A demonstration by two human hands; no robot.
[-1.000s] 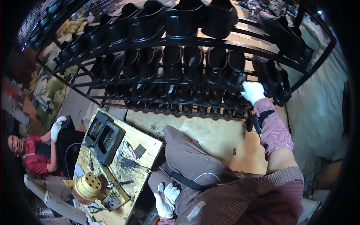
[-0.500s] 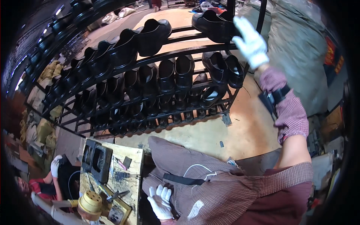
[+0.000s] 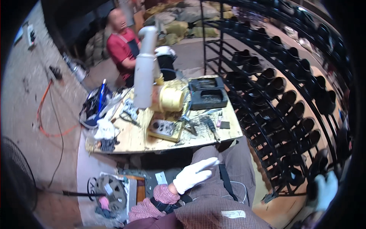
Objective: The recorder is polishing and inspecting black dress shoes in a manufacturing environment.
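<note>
My left hand, in a white glove, hovers over my lap, fingers stretched out and nothing in them. At the right edge, my right hand, also gloved and blurred, is beside a black shoe at the end of the rack. Its fingers look apart, with no grip on the shoe visible. The black metal rack carries rows of black shoes. Before my knees stands a worktable with a black moulded tray, a screwdriver-like tool and a yellow-and-white machine.
Across the table a person in red sits with a dark item. A fan stands at far left, by a wall with an orange cable. Beside my left arm sits a grey spoked wheel. Sacks are piled behind.
My view has swung left from the shoe rack to the worktable. My right hand has left the top shelf shoes and is lower, at the right edge. My left hand stays over my lap.
</note>
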